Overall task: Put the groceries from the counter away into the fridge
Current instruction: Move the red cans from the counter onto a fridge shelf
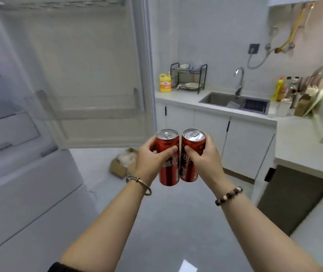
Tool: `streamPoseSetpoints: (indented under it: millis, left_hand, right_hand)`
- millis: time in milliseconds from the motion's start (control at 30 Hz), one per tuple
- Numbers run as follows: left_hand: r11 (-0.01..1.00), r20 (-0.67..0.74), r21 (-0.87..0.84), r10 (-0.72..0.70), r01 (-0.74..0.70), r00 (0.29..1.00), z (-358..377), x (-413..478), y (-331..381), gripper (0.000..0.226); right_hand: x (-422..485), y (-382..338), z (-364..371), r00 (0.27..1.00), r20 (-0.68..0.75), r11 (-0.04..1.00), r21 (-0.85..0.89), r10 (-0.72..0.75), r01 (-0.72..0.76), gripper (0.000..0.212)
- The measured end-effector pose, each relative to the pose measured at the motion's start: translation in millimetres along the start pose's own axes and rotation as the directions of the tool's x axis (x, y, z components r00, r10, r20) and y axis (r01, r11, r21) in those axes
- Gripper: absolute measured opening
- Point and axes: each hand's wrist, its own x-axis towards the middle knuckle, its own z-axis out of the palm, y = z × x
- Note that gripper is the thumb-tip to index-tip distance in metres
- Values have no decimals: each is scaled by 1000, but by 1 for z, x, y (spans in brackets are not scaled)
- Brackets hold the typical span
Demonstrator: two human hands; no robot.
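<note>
Red soda cans, two, upright and touching side by side, held in mid-air above the floor. Left hand [152, 160] grips the left can [168, 160], fingers curled round it; right hand [205, 156] grips the right can [191, 154] likewise. Fridge door [97, 75] stands open at left; counter [178, 97] lies beyond.
</note>
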Motion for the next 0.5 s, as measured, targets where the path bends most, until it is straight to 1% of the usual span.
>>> streamPoseSetpoints:
  millis: [100,200,367,500]
  left_hand:
    - [999,-125,53,14,-8,992,-72,15,-3,25]
    - [998,-241,65,32,-17,970,-131,22,-2,25]
    - [993,-428,120,32,22,903,-210,26,-7,23]
    - [985,-514,163,31,62,857,-262,33,-13,25]
  right_hand:
    - [17,-14,75,992,119,998,60,-35,28,37]
    - [26,-29,141,970,228,991,118,-81,55,37]
    - [40,-46,227,914,383,980,186,-132,63,40]
    - [53,-52,286,856,494,973,226,-152,42,40]
